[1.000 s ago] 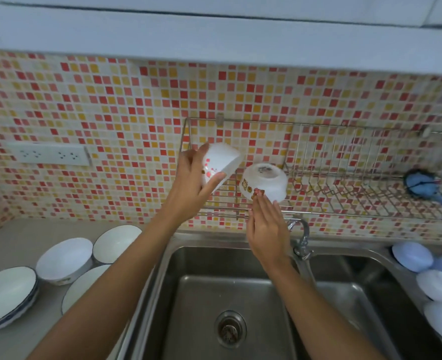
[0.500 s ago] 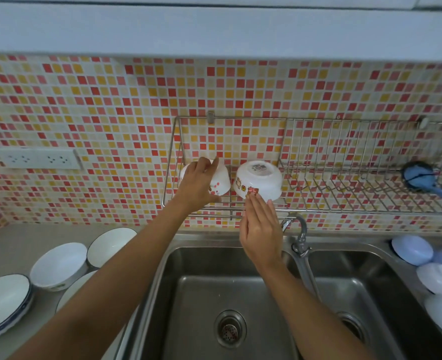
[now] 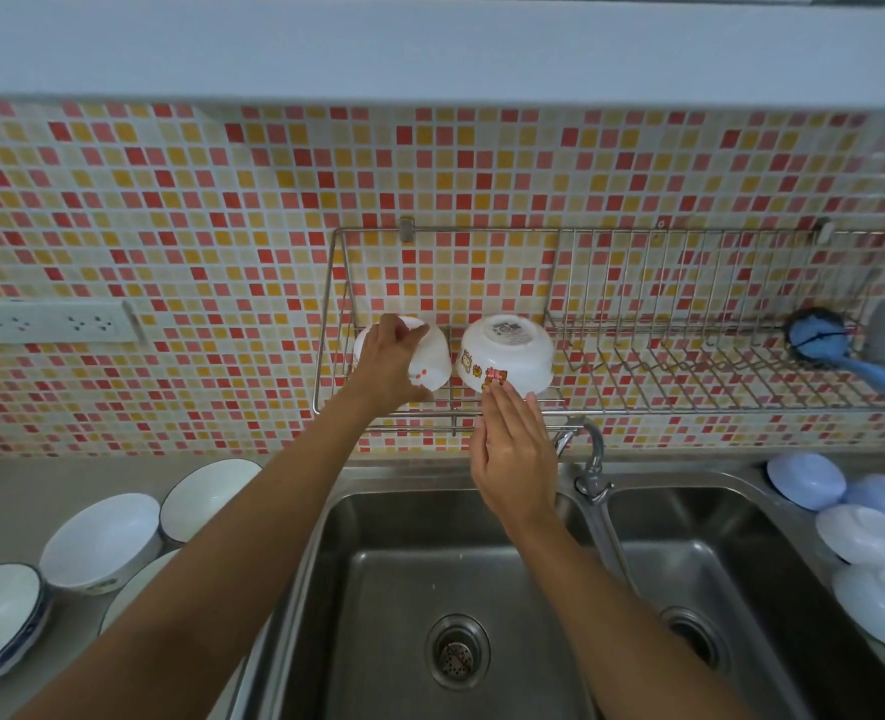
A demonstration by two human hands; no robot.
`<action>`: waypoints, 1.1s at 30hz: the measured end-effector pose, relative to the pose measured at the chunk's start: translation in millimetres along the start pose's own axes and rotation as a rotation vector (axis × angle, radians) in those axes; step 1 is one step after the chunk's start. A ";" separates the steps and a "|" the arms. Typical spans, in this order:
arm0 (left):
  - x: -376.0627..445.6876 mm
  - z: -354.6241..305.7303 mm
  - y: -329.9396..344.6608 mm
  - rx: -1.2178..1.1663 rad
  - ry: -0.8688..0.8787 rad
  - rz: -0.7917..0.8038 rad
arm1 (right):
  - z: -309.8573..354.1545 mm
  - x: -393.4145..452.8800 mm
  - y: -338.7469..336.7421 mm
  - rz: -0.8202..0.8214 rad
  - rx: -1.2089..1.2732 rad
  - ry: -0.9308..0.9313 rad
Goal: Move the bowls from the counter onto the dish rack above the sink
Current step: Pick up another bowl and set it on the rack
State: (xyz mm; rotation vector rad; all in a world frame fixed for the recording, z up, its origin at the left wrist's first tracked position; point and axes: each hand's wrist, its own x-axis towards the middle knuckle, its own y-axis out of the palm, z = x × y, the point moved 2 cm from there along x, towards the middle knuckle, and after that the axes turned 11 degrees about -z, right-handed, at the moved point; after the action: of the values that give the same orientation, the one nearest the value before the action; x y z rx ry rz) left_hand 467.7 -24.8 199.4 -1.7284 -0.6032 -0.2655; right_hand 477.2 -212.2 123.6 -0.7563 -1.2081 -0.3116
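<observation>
A: We have our left hand [image 3: 389, 367] wrapped over the small white bowl with red dots [image 3: 430, 358], fingers curled around its base, seating it upside down at the left end of the wall-mounted steel wire dish rack [image 3: 591, 335]. Our right hand [image 3: 513, 449] is open, fingers straight, their tips touching the lower rim of the larger white bowl with cartoon stickers [image 3: 508, 353], which sits inverted just beside the first.

B: What worries us here?

A: The two bowls are nearly touching. If we let go of the small one while it leans, it could knock its neighbour, and we judge either could slide off the front rail into the stainless steel double sink [image 3: 456, 589] directly below. The wires give a glossy rim little to grip, and the chrome tap [image 3: 588, 449] stands just under the rack's edge.

B: And what's left?

A: Several white blue-rimmed bowls [image 3: 102, 543] wait on the grey counter [image 3: 14, 491] to our left, and pale blue and white bowls [image 3: 806, 480] lie upside down at the right. A blue dish brush [image 3: 819, 337] hangs at the rack's far end, a white socket strip [image 3: 45, 320] is fixed to the red, orange and cream mosaic tile wall [image 3: 222, 226], and a pale cabinet underside [image 3: 430, 44] hangs overhead.
</observation>
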 end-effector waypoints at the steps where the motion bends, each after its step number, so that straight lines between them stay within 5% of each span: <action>1: -1.2 0.9 -0.9 -0.043 -0.026 -0.008 | 0.0 0.6 -0.3 0.001 0.000 0.002; 10: -36.9 -1.0 -11.6 -0.068 -0.095 -0.287 | 0.5 1.3 -0.6 0.016 0.009 0.018; 21: -46.7 6.1 -1.0 0.165 0.109 -0.090 | -0.4 0.4 -0.2 -0.004 0.028 0.013; 33: -58.2 -1.3 -3.6 0.120 -0.014 -0.149 | 0.6 2.2 -2.9 0.044 0.033 0.031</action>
State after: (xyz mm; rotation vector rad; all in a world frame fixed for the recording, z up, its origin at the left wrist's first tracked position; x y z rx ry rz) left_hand 417.2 -40.2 174.6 -1.5736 -0.7445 -0.3155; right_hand 475.8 -213.4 126.7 -0.7456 -1.1637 -0.2655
